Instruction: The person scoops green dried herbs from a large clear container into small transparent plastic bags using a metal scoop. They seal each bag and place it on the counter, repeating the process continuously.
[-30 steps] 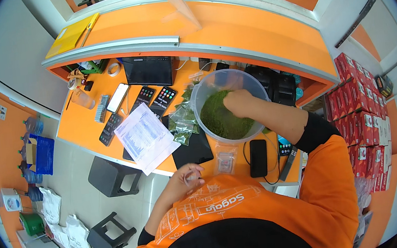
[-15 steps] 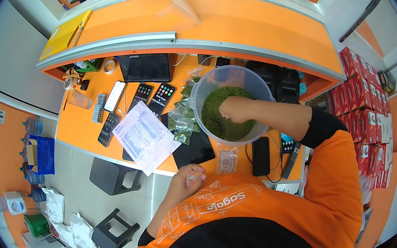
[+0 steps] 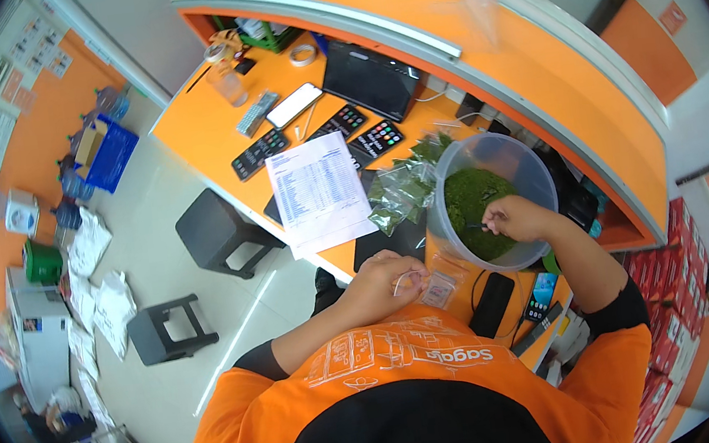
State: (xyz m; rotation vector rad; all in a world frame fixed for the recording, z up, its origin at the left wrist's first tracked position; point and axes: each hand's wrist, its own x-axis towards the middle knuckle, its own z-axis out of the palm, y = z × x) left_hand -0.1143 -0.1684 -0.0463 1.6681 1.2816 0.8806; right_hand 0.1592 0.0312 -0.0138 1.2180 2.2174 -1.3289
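Note:
A translucent plastic bucket [image 3: 539, 157] stands on the orange desk, holding fine, moss-like green material [image 3: 472, 195]. My right hand [image 3: 513, 219] reaches inside with fingers pinched on a thin spoon-like tool [image 3: 479, 226], its tip near the green stuff. In front of my shirt, my left hand [image 3: 389, 280] is closed on a small clear plastic bag [image 3: 402, 281], mostly covered by the fingers. Several filled zip bags [image 3: 400, 194] of green material lie left of the bucket. A pack of clear bags [image 3: 439, 289] rests between my left hand and a black phone [image 3: 493, 304].
Printed sheets [image 3: 321, 195] lie on the desk [image 3: 186, 122], beside several phones [image 3: 259, 153]. A laptop-like black device [image 3: 371, 80] stands behind them, under the raised counter [image 3: 568, 57]. Stools [image 3: 220, 232] stand on the floor at left; red boxes [image 3: 674, 299] are stacked at right.
The view has turned, shifting the desk and bucket rightward. My left hand has come up closer to the desk edge and bucket. My right hand stays in the bucket, with the thin tool now showing.

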